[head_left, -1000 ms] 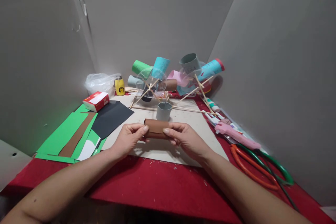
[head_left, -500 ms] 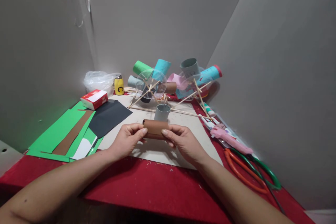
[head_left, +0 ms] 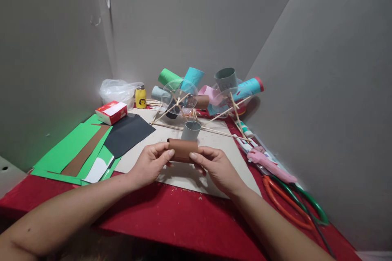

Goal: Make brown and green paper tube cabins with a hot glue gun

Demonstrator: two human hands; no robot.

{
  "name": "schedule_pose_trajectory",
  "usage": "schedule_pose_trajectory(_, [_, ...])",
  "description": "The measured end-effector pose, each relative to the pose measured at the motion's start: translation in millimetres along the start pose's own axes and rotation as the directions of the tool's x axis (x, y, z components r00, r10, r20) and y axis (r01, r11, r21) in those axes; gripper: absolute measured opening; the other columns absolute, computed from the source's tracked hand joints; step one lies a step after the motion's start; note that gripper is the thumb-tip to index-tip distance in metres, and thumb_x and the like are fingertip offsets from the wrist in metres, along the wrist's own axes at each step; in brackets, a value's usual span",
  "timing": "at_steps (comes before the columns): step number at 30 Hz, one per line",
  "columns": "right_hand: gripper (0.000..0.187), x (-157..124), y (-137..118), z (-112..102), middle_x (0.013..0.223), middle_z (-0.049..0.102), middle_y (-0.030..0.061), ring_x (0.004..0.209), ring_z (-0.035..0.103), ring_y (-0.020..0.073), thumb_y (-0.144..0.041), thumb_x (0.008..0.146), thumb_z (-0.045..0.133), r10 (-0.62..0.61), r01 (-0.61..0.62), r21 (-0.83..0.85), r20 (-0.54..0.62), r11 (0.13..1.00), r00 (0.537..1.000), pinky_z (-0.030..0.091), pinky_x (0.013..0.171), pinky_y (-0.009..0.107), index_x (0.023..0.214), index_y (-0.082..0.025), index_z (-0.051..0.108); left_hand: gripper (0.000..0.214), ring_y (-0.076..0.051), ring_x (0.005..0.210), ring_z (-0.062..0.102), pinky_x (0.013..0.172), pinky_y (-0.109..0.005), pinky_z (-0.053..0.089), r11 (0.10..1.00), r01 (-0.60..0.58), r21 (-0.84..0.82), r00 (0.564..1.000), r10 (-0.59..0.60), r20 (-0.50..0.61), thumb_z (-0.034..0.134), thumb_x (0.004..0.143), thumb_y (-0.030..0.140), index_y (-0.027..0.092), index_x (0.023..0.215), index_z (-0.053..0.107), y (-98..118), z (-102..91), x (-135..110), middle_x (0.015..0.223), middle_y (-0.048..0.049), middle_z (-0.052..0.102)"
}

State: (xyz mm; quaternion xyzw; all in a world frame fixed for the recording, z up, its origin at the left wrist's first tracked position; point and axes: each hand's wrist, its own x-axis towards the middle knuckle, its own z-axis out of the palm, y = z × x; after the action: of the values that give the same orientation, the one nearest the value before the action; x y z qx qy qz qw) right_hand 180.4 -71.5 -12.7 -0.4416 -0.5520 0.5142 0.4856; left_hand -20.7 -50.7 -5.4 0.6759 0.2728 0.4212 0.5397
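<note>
A brown paper tube lies level between my two hands, above the pale board. My left hand pinches its left end, thumb in front and fingers behind. At the other end my right hand grips it the same way, some fingers hidden under the tube. Just behind it a grey paper tube stands upright on the board. Farther back is a wheel-like model of clear plastic discs and wooden sticks, with coloured paper tubes such as a green one and a blue one.
Left, green sheets, a brown strip and black paper lie under a red-white box. A yellow bottle and plastic bag stand behind. Right are a pink glue gun and orange- and green-handled tools.
The whole view has shifted slightly, so things on the table appear a little to the right. Both hands keep the brown tube in nearly the same place, turned very slightly.
</note>
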Motion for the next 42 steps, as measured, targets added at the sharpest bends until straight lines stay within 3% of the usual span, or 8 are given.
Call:
schedule_pose_trajectory(7, [0.030,1.8,0.8,-0.8,0.056,0.054,-0.0031,0.044,0.038,0.0068,-0.043,0.069,0.076,0.059,-0.061,0.075,0.034,0.995,0.998,0.030,0.043,0.021,0.079,-0.015,0.072,0.031,-0.014,0.076,0.056,0.063,-0.023,0.052,1.000,-0.001,0.018,1.000,0.000,0.020,0.052,0.090,0.032,0.013,0.109,0.067,2.0,1.1,-0.1,0.090,-0.0055,0.066])
schedule_pose_trajectory(22, [0.031,0.3,-1.2,1.4,0.054,0.049,-0.0049,0.044,0.034,0.0060,-0.044,0.069,0.075,0.026,-0.027,0.043,0.024,0.999,0.999,0.026,0.043,0.021,0.077,-0.015,0.071,0.030,-0.013,0.075,0.057,0.063,-0.021,0.050,0.999,0.010,0.039,0.999,-0.011,0.035,0.053,0.090,0.030,0.013,0.111,0.066,1.8,0.9,-0.3,0.093,-0.0052,0.069])
schedule_pose_trajectory(29, [0.031,1.7,2.9,-0.1,0.053,0.050,-0.0046,0.044,0.037,0.0062,-0.045,0.072,0.073,0.043,-0.045,0.047,0.049,0.998,0.998,0.024,0.044,0.021,0.070,-0.015,0.067,0.031,-0.013,0.072,0.055,0.062,-0.023,0.049,0.996,0.020,0.091,1.000,-0.018,-0.022,0.054,0.089,0.031,0.011,0.108,0.067,0.8,2.6,-1.6,0.084,-0.0044,0.065])
schedule_pose_trajectory(38, [0.031,2.2,5.3,-2.1,0.054,0.048,-0.0047,0.042,0.029,0.0048,-0.045,0.071,0.074,0.035,-0.036,0.067,0.015,0.997,0.999,0.018,0.041,0.022,0.072,-0.014,0.070,0.030,-0.011,0.063,0.055,0.060,-0.023,0.049,0.993,0.024,0.112,0.999,-0.019,-0.040,0.055,0.088,0.033,0.012,0.106,0.066,-0.4,3.6,-4.4,0.075,-0.0025,0.065])
schedule_pose_trajectory(42, [0.032,8.6,8.2,-11.4,0.054,0.046,-0.0048,0.042,0.024,0.0027,-0.042,0.067,0.078,0.089,-0.080,0.200,-0.035,0.976,0.995,0.013,0.039,0.020,0.064,-0.013,0.065,0.031,-0.014,0.071,0.064,0.061,-0.024,0.054,0.987,-0.086,0.136,0.980,0.108,-0.169,0.052,0.091,0.033,0.012,0.110,0.065,-0.5,-4.1,0.4,0.083,-0.0064,0.070])
